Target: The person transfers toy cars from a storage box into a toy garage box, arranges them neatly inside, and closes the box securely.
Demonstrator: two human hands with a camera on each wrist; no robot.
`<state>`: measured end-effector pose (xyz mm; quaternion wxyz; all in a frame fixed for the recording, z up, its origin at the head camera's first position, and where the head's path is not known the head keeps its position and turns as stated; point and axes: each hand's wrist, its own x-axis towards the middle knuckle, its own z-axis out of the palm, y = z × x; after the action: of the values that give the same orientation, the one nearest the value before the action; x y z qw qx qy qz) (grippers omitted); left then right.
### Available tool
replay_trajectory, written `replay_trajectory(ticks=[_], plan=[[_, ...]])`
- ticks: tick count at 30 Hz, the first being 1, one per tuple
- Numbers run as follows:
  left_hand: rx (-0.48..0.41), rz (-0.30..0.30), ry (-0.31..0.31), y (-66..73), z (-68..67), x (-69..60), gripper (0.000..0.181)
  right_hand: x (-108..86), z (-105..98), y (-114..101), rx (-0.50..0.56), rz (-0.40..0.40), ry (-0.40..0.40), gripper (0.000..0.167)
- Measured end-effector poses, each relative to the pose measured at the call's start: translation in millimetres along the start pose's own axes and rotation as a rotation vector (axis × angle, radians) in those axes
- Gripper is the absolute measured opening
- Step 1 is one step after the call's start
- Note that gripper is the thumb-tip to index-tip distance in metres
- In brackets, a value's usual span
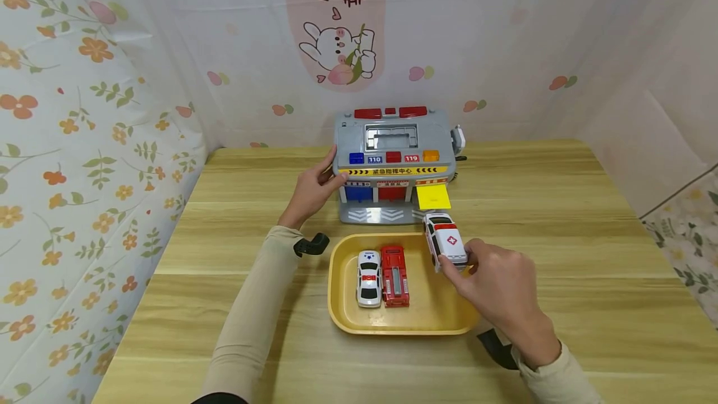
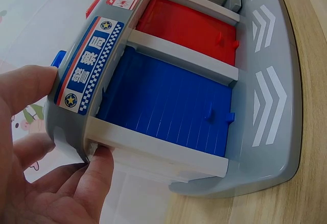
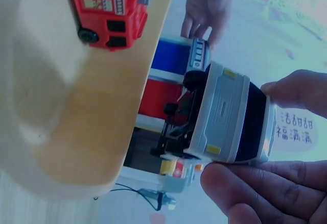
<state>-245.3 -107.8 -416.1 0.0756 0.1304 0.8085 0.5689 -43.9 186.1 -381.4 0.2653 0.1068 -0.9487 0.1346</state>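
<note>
My left hand (image 1: 315, 191) grips the left end of a grey toy emergency station (image 1: 354, 136), thumb and fingers about its roof corner. In the left wrist view, the station's blue door (image 2: 166, 104) and red door (image 2: 189, 27) are down. Its yellow door (image 1: 433, 197) is raised at the right. My right hand (image 1: 502, 279) pinches a white toy ambulance (image 1: 451, 243) between thumb and fingers, above the tray's far right part and in front of the yellow door. The ambulance's rear end (image 3: 225, 114) faces the right wrist camera.
A yellow tray (image 1: 392, 330) stands before the station, holding a white toy police car (image 1: 369, 279) and a red toy fire truck (image 1: 395, 276) side by side. All stands on a wooden table (image 1: 224, 204), with patterned cloth (image 1: 224, 48) behind and to the left.
</note>
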Motion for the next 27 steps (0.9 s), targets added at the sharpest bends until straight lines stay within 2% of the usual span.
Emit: replay_trajectory(ticks=[12, 22, 27], plan=[[0.025, -0.002, 0.013, -0.2, 0.7, 0.7, 0.069, 2.7, 1, 15, 0.014, 0.007, -0.060, 0.037], [0.029, -0.024, 0.003, 2.0, 0.0, -0.6, 0.069, 9.6, 16, 20, 0.005, 0.000, -0.052, 0.038], [0.044, -0.052, -0.003, 3.3, -0.1, 1.6, 0.070, 12.6, 22, 21, 0.009, 0.023, -0.071, 0.039]])
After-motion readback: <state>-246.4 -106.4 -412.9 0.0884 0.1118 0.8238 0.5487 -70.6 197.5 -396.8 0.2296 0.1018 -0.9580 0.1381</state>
